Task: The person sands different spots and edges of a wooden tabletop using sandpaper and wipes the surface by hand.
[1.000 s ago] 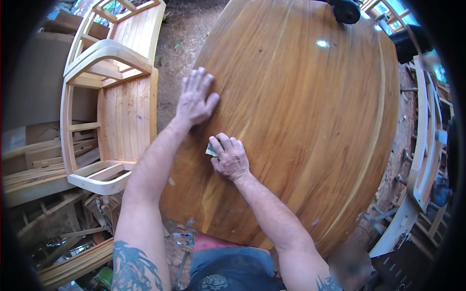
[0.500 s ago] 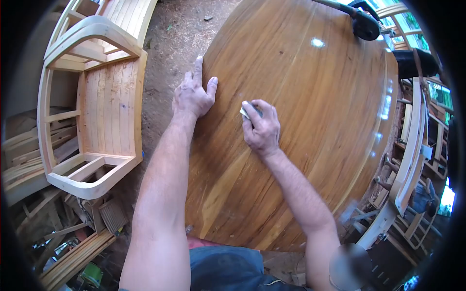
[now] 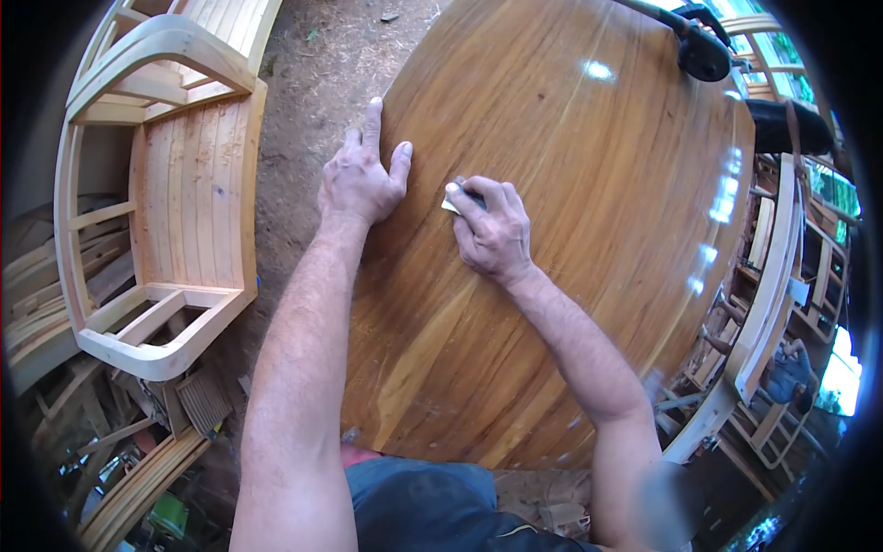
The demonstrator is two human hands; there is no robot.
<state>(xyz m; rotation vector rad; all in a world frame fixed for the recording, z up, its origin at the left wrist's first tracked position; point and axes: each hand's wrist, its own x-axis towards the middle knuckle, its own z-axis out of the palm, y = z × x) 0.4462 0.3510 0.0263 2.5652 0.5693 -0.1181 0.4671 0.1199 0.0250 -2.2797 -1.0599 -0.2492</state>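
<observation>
A large varnished wooden tabletop [image 3: 598, 212] with brown and golden grain spreads in front of me. My left hand [image 3: 361, 179] rests at its left edge, fingers apart, with nothing held. On the board to the right, my right hand [image 3: 497, 232] is closed around a small folded piece of sandpaper [image 3: 473, 197]. Dark grey shows between thumb and fingers, and a pale yellowish corner sticks out on the left. The fingers partly cover the sandpaper, and its underside is hidden against the wood.
A pale slatted wooden frame [image 3: 198, 202] stands on the dirt floor at left. Timber strips [image 3: 152, 483] and a green object [image 3: 168, 515] lie below it. A black tool [image 3: 704, 57] sits at the tabletop's far right. More wooden frames [image 3: 771, 276] line the right side.
My right hand has slid slightly up and left over the wood with the sandpaper. The left hand keeps its place at the edge. The view has shifted a little.
</observation>
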